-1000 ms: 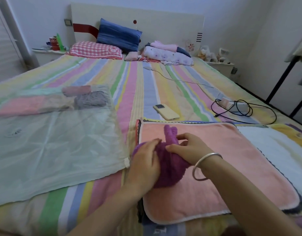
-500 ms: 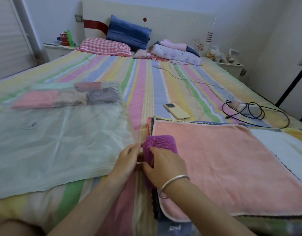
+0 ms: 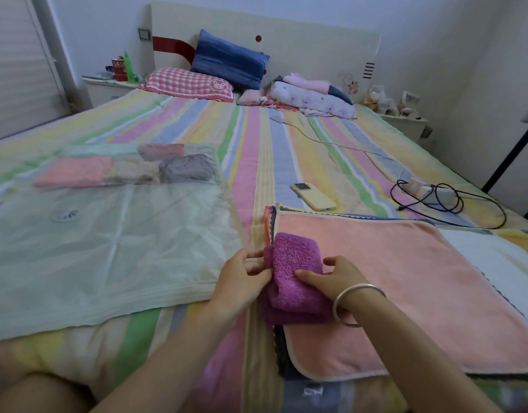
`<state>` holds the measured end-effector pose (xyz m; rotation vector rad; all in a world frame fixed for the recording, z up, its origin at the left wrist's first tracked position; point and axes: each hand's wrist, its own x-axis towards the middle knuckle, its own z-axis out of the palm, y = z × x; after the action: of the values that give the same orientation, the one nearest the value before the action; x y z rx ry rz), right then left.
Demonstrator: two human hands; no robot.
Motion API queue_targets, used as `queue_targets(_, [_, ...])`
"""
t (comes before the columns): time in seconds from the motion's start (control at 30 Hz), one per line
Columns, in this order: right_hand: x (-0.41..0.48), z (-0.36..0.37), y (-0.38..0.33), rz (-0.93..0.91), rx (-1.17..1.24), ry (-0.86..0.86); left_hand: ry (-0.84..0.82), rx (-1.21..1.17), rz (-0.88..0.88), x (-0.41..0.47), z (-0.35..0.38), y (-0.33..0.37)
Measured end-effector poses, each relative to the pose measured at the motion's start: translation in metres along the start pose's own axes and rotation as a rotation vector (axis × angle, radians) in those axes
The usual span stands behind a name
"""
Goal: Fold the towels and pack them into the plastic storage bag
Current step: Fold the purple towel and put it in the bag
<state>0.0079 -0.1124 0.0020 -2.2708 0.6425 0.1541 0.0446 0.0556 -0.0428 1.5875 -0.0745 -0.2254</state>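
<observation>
Left hand (image 3: 242, 281) and right hand (image 3: 334, 278) gripping the folded purple towel (image 3: 295, 275)

The left is pinching its left fold and the right is clasping its right side, on the near-left corner of the peach towel (image 3: 405, 278). Squeezing the layers together while lifting should be stopping the bundle springing apart. The plastic storage bag (image 3: 108, 248) is lying just left with open sheet free, folded towels (image 3: 122, 169) sitting at its far end; phone (image 3: 313, 196) and cable (image 3: 447, 204) are lying well beyond

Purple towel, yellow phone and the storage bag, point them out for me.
purple towel (image 3: 295, 263), head view, top fold.
yellow phone (image 3: 315, 197), head view, middle of its back.
plastic storage bag (image 3: 108, 251), head view, bare flat part.
</observation>
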Motion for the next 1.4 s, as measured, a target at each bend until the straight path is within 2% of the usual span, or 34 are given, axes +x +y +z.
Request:
queue_targets(0.13, [-0.005, 0.004, -0.010, -0.004, -0.003, -0.082, -0.038, -0.094, -0.065, -0.002, -0.006, -0.001])
queue_targets(0.27, [-0.013, 0.018, -0.016, -0.052, 0.384, -0.142, -0.068, -0.229, -0.095, -0.008, -0.014, 0.002])
queue_targets(0.37, [-0.025, 0.028, -0.025, -0.129, 0.561, -0.200, -0.031, -0.196, -0.030, -0.013, -0.027, 0.012])
queue_targets(0.5, [-0.036, 0.040, -0.039, -0.233, 0.420, -0.412, -0.161, -0.046, -0.085, -0.023, -0.062, 0.030])
queue_targets(0.6, [-0.036, 0.052, -0.047, -0.281, 0.128, -0.505, -0.292, 0.138, -0.211, -0.030, -0.097, 0.027])
queue_targets(0.7, [-0.032, 0.075, -0.051, -0.418, -0.153, -0.363, -0.187, 0.261, -0.233, -0.032, -0.120, 0.010])
queue_targets(0.8, [-0.039, 0.105, -0.053, -0.742, -0.365, -0.160, 0.017, 0.300, -0.197, -0.033, -0.129, -0.007])
queue_targets(0.9, [-0.052, 0.126, -0.057, -0.979, -0.657, 0.139, 0.117, 0.453, -0.158, -0.035, -0.135, -0.013])
queue_targets(1.0, [-0.058, 0.141, -0.049, -1.063, -0.804, 0.349, 0.233, 0.836, -0.033, -0.042, -0.145, -0.007])
queue_targets(1.1, [-0.061, 0.146, -0.041, -0.986, -0.892, 0.387, 0.440, 1.049, 0.257, -0.049, -0.158, 0.002])
queue_targets(1.13, [-0.062, 0.147, -0.038, -0.944, -0.891, 0.377, 0.446, 1.105, 0.379, -0.049, -0.165, 0.001])
queue_targets(1.2, [-0.071, 0.146, -0.041, -0.865, -0.855, 0.316, 0.266, 1.212, 0.501, -0.043, -0.182, -0.004])
queue_targets(1.27, [-0.079, 0.145, -0.048, -0.831, -0.903, 0.256, 0.007, 1.313, 0.469, -0.034, -0.196, -0.008])
queue_targets(1.3, [-0.079, 0.148, -0.049, -0.819, -0.939, 0.233, -0.068, 1.355, 0.441, -0.031, -0.200, -0.008])
queue_targets(1.4, [-0.077, 0.151, -0.051, -0.726, -0.945, 0.180, -0.115, 1.391, 0.385, -0.025, -0.206, -0.004])
